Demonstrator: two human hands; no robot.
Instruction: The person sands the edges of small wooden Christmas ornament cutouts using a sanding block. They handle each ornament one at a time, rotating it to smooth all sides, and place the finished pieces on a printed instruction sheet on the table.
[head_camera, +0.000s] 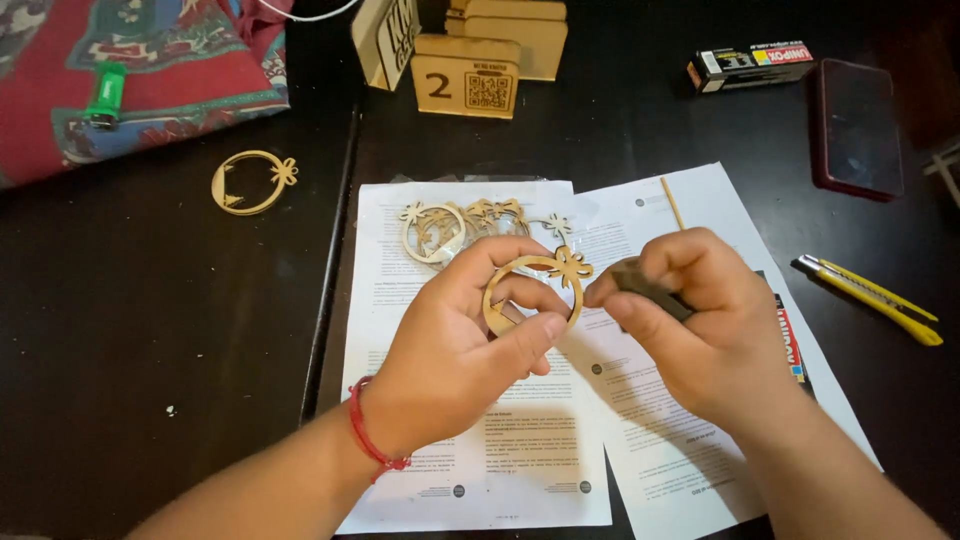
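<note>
a dark table (150, 330) filled the view, with a red patterned cloth (170, 70) bunched at its far left corner and a green lighter (104, 93) lying on the cloth. two printed paper sheets (520, 470) lay side by side in the middle, under both hands. at the far edge stood pale wooden blocks (466, 75), and to the right lay a dark phone (856, 125), a long glue box (750, 65) and a yellow utility knife (870, 298).

the left hand (455, 345) was closed on a wooden ring ornament (540, 290) with a bow at its top, thumb and fingers pinching the lower rim and holding it above the paper (a red string circled that wrist). the right hand (700, 320) was curled tight around a small dark block (645, 287), its tip just beside the ornament's bow; whether they touched could not be told.

a pile of similar wooden ornaments (460, 225) lay on the paper just beyond the hands, a single ornament (250, 182) sat apart on the bare table to the left, and a thin wooden stick (672, 202) rested on the right sheet.
</note>
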